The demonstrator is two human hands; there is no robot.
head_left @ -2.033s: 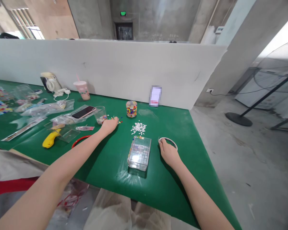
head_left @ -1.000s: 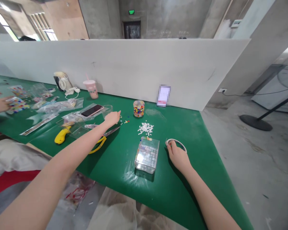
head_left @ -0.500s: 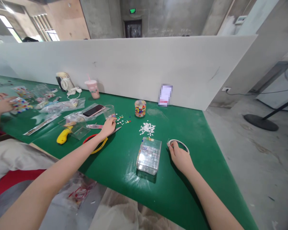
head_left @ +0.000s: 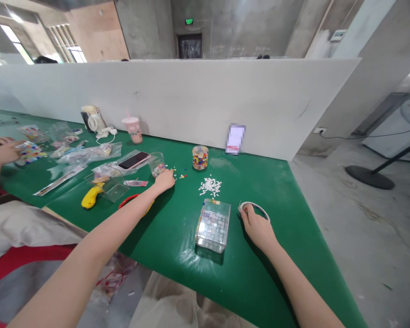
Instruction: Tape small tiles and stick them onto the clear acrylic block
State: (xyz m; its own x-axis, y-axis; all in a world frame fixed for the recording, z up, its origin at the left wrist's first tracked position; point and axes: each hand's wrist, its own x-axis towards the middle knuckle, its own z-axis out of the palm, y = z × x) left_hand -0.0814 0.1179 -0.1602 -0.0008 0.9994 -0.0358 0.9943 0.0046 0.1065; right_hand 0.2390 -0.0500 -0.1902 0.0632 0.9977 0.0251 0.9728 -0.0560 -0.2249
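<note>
Across the green table (head_left: 276, 180), both hands (head_left: 165, 180) reach forward, apart.

Grey concrete wall (head_left: 249, 32), glowing green exit sign (head_left: 189, 21), dusty floor (head_left: 365, 228)

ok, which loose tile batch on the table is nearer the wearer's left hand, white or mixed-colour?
The mixed-colour scatter, right beside the left hand. The white pile lies farther right, just beyond the clear box.
</note>
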